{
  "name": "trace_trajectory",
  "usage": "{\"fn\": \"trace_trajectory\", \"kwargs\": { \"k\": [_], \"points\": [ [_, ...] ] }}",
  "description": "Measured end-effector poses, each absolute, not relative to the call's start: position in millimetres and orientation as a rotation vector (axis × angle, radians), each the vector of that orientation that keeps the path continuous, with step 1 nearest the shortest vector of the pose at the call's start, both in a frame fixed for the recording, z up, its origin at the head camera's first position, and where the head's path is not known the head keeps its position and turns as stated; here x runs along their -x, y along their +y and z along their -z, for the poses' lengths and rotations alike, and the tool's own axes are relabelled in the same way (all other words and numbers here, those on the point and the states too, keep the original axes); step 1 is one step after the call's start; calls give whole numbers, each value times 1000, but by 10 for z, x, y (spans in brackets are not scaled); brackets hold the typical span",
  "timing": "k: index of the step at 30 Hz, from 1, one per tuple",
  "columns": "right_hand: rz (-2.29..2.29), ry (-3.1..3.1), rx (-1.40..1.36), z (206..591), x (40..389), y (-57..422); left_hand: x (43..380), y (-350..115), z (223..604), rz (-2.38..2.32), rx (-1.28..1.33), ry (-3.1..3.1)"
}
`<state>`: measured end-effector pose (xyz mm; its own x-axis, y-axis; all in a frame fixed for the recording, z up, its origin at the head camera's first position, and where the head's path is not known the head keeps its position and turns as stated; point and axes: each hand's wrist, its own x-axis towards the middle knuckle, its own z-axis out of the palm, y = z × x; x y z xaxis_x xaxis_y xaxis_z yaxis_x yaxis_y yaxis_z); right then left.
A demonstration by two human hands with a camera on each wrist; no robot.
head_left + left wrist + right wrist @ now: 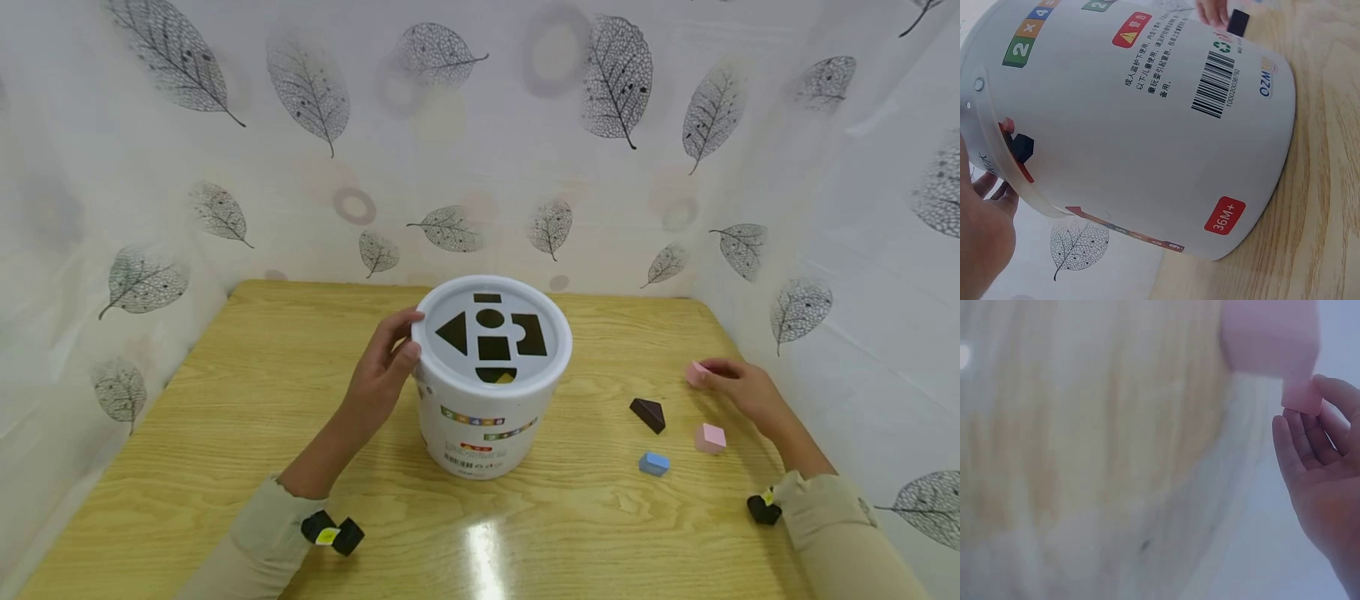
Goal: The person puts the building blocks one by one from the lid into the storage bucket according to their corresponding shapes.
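Observation:
A white shape-sorter bucket [480,433] stands upright on the table, its lid [555,350] cut with several differently shaped holes. At the lid's left rim, my left hand [381,367] holds the bucket with thumb and fingers around the edge. Far to the right, my right hand [742,392] pinches a pink block [697,375] between thumb and fingertips. The right wrist view shows this held pink block [1301,397] just beyond a larger-looking, nearer pink block [1270,337]. Another pink block [709,438] lies just below that hand.
Between bucket and right hand lie a dark brown triangular block [649,414] and a blue block [654,463]. The wooden table [315,317] is backed by a leaf-patterned sheet [480,167] along its far edge and sides. Something yellow shows through the semicircular lid hole.

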<state>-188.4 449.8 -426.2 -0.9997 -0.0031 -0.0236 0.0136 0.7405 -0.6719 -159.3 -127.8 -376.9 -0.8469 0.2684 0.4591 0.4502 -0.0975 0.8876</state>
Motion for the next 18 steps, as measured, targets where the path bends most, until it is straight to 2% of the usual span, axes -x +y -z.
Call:
{"fn": "trace_trajectory", "kwargs": {
  "k": [6,18],
  "points": [
    [1101,2976,109,4002,1845,4200,1590,-1280,3772,2133,797,-2000],
    [1225,2975,391,3259,1718,3246,1578,-1274,3741,2151,785,-1986]
  ]
}}
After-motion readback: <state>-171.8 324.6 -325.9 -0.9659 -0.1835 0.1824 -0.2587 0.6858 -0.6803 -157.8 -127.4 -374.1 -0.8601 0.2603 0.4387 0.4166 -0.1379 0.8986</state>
